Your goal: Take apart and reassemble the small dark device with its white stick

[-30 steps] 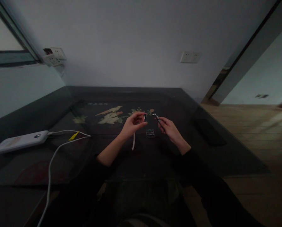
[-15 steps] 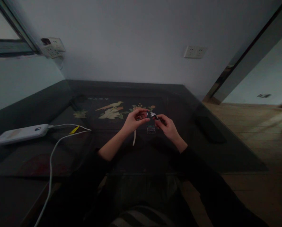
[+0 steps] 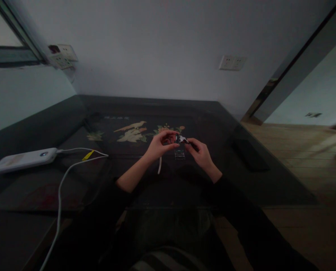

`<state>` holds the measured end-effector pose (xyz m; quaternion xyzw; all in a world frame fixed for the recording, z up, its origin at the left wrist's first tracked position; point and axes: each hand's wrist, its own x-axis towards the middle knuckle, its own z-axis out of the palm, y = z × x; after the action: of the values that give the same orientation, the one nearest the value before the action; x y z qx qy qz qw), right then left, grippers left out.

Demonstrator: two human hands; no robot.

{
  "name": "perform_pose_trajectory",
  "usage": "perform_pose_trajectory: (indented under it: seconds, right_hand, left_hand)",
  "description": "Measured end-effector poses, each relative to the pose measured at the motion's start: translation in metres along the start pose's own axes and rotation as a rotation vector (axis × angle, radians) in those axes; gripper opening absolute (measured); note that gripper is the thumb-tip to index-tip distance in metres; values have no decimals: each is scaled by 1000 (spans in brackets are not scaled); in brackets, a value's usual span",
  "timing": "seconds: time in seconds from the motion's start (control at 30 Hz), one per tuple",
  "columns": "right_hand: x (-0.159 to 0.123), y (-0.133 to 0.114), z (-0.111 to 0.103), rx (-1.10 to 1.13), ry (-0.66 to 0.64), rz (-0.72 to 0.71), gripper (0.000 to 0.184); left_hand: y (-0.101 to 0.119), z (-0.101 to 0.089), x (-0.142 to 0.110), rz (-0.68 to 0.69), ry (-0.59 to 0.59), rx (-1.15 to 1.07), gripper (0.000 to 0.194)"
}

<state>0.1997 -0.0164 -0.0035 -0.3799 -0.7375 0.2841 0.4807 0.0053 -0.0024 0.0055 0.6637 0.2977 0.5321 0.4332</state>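
My left hand (image 3: 162, 143) pinches a small dark, flat piece (image 3: 177, 138) on edge between thumb and fingertips. My right hand (image 3: 199, 151) is closed around the dark handle of a small tool with a shiny silver head (image 3: 182, 139). That head points left and meets or nearly meets the flat piece; the dim light hides whether they are joined. Just below, between the hands, a small clear plastic case (image 3: 179, 154) lies on the dark table (image 3: 145, 192). A short white strip (image 3: 159, 165) shows under my left wrist.
On the left lies a white power bank (image 3: 24, 160) with a white cable (image 3: 61, 188) and a yellow tag (image 3: 88, 155). A dark flat object (image 3: 251, 155) rests on the right. Wall sockets (image 3: 232, 63) are beyond the table's back edge.
My right hand has shifted slightly, and the tool's silver head has closed the small gap to the dark piece in my left hand. The clear case has stayed in place.
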Motion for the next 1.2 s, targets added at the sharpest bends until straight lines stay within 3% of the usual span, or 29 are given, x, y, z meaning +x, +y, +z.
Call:
perform_pose_trajectory:
  seconds: [0.57, 1.2]
  right_hand:
    - [1, 11, 1, -68, 21, -134, 25]
    - [2, 8, -4, -135, 16, -221, 20]
  left_hand:
    - [2, 1, -2, 6, -23, 9, 45]
    - [0, 0, -2, 57, -30, 15, 48]
